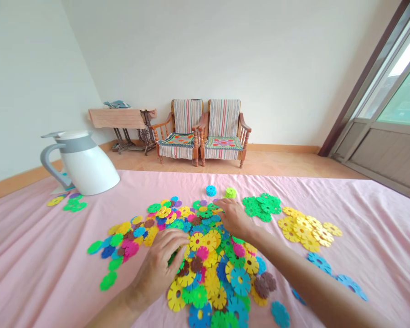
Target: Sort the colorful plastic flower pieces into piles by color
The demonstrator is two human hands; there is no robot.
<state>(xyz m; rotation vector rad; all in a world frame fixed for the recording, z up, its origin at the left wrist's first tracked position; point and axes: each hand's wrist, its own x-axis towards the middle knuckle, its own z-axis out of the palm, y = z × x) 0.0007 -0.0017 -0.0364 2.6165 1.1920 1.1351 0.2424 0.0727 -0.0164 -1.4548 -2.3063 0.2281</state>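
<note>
A big mixed pile of plastic snowflake discs [205, 255] in yellow, green, blue, pink and brown lies on the pink cloth [362, 218]. My left hand [160, 266] rests on the near left part of the pile, fingers curled down onto the discs. My right hand [234, 217] reaches to the far side of the pile, fingers bent over discs there; what they pinch is hidden. Sorted groups lie to the right: green discs [262, 207], yellow discs [307, 228] and blue discs [331, 271].
A white jug with a grey handle [84, 161] stands at the back left, a few discs [70, 202] beside it. A small blue stack [211, 190] and a green stack [230, 192] sit beyond the pile. Two wooden armchairs [200, 132] and a sewing table [125, 120] stand by the wall.
</note>
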